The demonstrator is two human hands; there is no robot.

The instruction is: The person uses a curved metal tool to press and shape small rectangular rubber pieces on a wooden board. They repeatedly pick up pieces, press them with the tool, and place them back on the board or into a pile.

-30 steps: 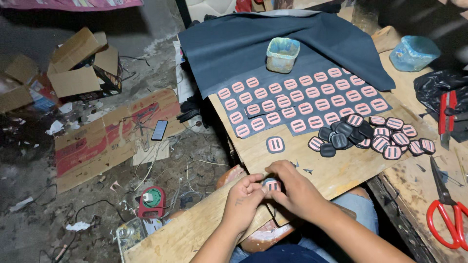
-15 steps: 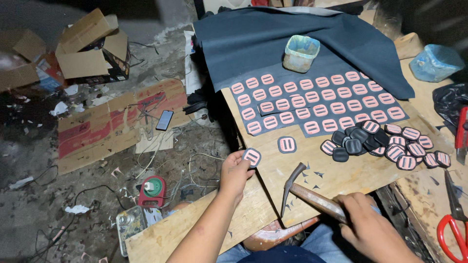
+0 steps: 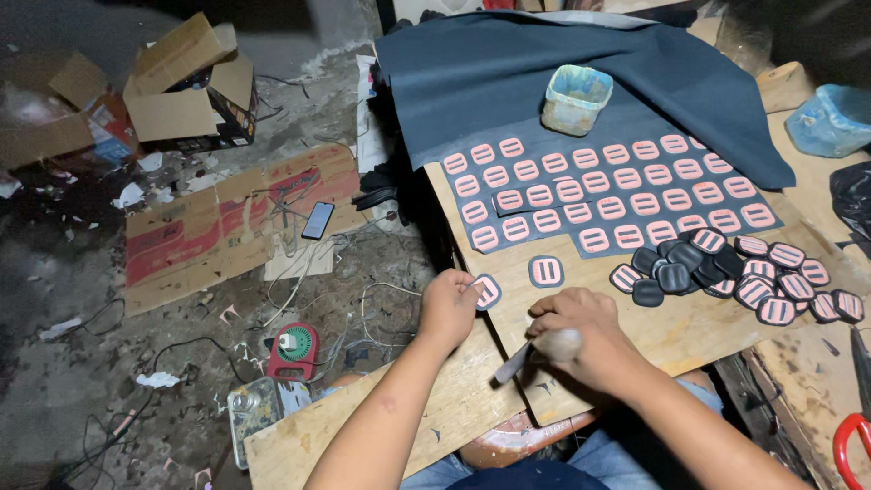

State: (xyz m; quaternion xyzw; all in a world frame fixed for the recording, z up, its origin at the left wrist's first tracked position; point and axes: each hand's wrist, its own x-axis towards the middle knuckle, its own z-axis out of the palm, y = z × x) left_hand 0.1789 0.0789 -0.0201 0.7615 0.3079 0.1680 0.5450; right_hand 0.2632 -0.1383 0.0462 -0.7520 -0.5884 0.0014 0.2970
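Note:
My left hand (image 3: 446,305) pinches a dark oval patch with pink bars (image 3: 487,291) and holds it down at the near left edge of the wooden board (image 3: 689,334). My right hand (image 3: 581,334) grips the wooden handle of a hammer (image 3: 535,352), whose metal head points left, just below the patch. Another single patch (image 3: 546,270) lies on the board a little to the right. Rows of pink patches (image 3: 599,186) sit on a dark cloth sheet (image 3: 508,73). A heap of finished patches (image 3: 735,272) lies at the right.
A small glue-stained tub (image 3: 575,98) stands on the cloth. Red-handled scissors (image 3: 848,440) lie at the far right edge, a blue plastic bag (image 3: 833,118) beyond. On the floor at the left are cardboard boxes (image 3: 181,86), a phone (image 3: 318,220), cables and a red round device (image 3: 292,349).
A second ago both hands held a patch together. My right hand then picked up the hammer and has brought it in close to the patch, which my left hand keeps on the board edge.

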